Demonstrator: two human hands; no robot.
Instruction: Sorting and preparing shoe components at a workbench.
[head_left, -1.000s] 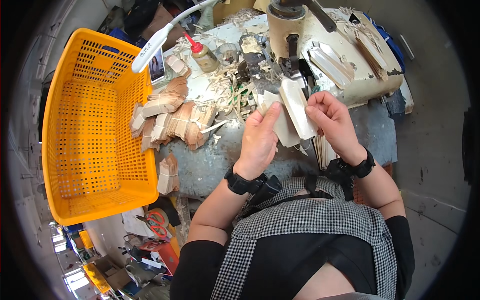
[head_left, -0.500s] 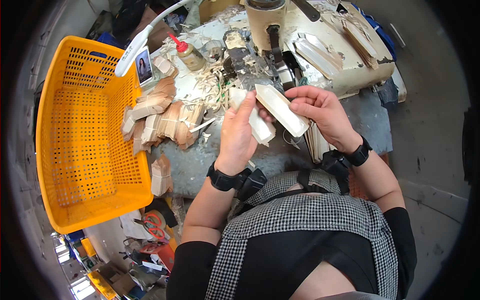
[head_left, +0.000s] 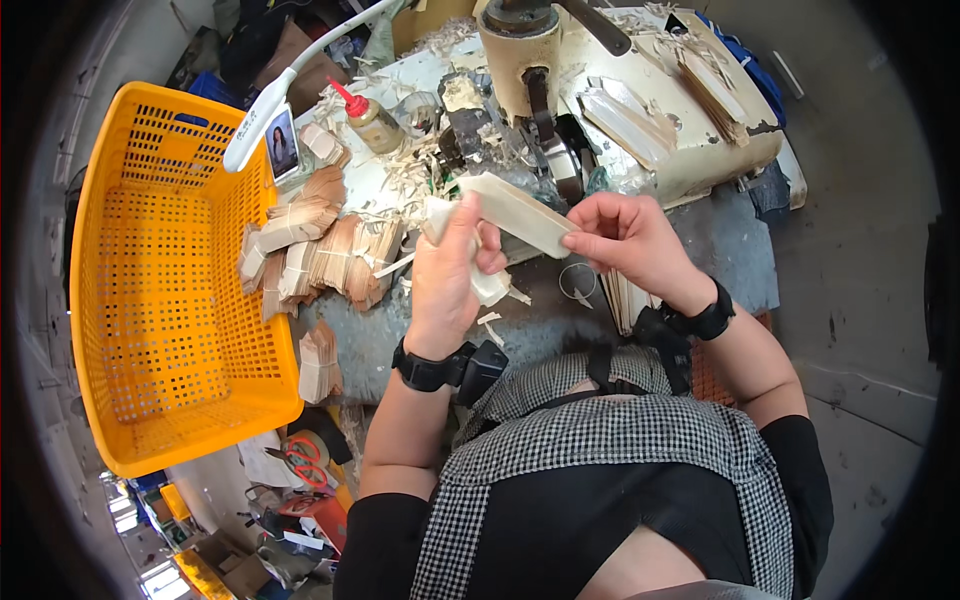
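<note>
A pale, flat strip [head_left: 522,218] with a pointed end is stretched between my hands, above the near edge of the machine. My right hand [head_left: 635,245] pinches its right end between thumb and fingers. My left hand [head_left: 446,285] is closed round other cream-coloured strips [head_left: 490,287], whose ends stick out above and below the fingers. The strip's left end lies by my left thumb; whether the thumb presses on it I cannot tell. Behind the strip stands the bench machine [head_left: 515,75] with its cream column, partly hidden by my hands and by shavings.
Banded bundles of tan strips [head_left: 345,262] lie left on the grey bench [head_left: 560,320], beside a yellow basket [head_left: 200,440]. A red-tipped bottle [head_left: 375,125], a white lamp [head_left: 262,118] and pale shavings [head_left: 412,168] lie beyond. More strips [head_left: 630,125] rest on the machine's right side.
My left hand has shifted a little left and toward me. The strip in my right hand has turned over and swung flatter, its pointed end moving left toward my left thumb.
</note>
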